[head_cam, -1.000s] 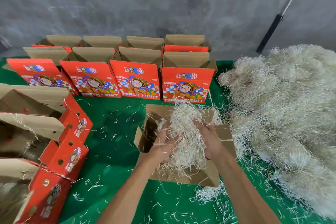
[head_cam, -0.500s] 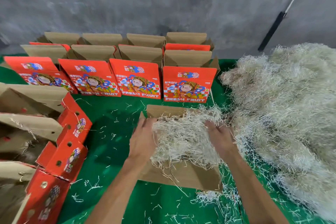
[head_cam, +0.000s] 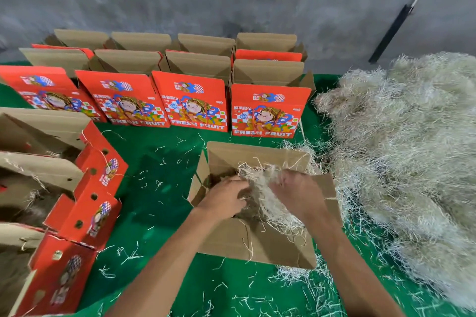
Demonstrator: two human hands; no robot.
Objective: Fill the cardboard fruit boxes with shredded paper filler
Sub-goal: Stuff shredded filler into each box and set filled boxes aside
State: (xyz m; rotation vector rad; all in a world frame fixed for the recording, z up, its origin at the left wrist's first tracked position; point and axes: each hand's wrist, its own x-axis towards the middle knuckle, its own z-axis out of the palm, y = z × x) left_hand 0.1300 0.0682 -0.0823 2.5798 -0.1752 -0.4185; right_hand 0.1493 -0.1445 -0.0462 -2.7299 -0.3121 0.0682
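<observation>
While both sets of fingers curl down into the shredded paper filler (head_cam: 268,195), the left hand (head_cam: 225,197) and right hand (head_cam: 300,194) pinch and press the wad, which lies directly beneath them inside the open box (head_cam: 257,239). Its long axis seems to run left to right under the knuckles. Just right of the right hand, and nearer to it, lies the big filler heap (head_cam: 401,152); beyond the fingers stand the waiting fruit boxes (head_cam: 193,103)

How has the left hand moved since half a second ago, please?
Yes. The left hand has gone from the open box's left wall rightward and down into it, onto the shredded paper.
</observation>
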